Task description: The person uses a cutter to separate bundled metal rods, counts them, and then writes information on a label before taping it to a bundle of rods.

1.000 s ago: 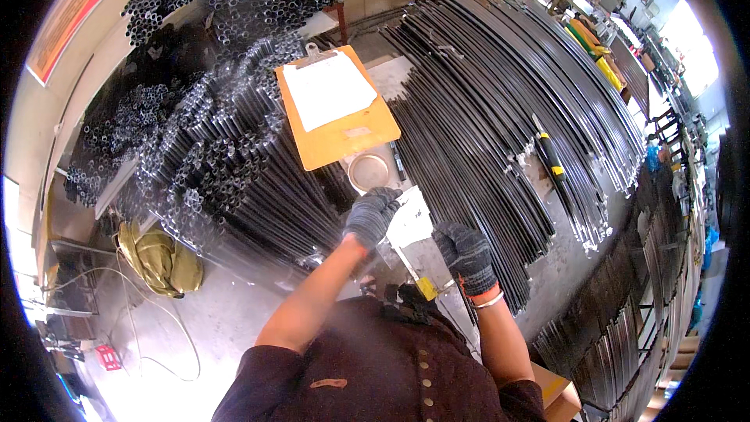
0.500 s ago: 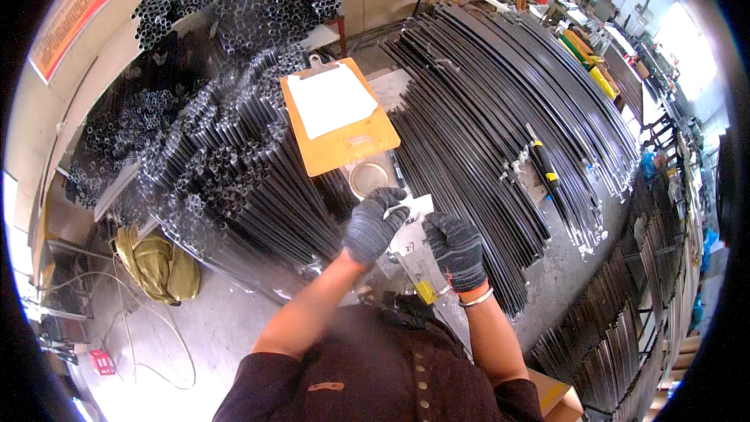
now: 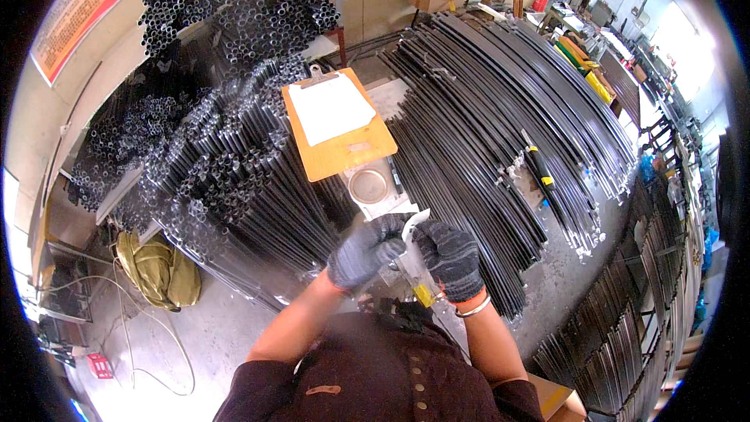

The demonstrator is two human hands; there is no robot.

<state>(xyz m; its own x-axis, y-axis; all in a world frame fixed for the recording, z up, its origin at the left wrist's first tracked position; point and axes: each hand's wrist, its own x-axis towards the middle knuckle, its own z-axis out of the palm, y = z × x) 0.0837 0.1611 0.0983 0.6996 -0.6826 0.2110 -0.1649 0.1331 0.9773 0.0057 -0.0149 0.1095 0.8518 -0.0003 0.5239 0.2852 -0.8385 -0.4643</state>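
A small white paper slip (image 3: 415,224) stands curled between my two hands, which wear grey knit gloves. My left hand (image 3: 364,252), slightly blurred, is closed at the slip's left side. My right hand (image 3: 448,258) has its fingers curled and pinches the right side. Just beyond the hands, a round ring-rimmed dish or tape roll (image 3: 369,186) rests on a pale surface, with a black marker-like pen (image 3: 396,175) beside it. Farther off, an orange clipboard (image 3: 348,152) with white paper lies across the tubes. Below my hands is a yellow piece (image 3: 423,295).
Bundled dark tubes (image 3: 234,156) crowd the left. Long dark rods (image 3: 476,133) lie side by side on the right, with a black-and-yellow handled tool (image 3: 540,168) on them. An olive cloth bag (image 3: 158,270) and a pale hose (image 3: 183,352) are on the floor.
The paper slip was flat with handwriting facing up; now it is curled up between my hands. My left hand has moved slightly left and nearer to me.
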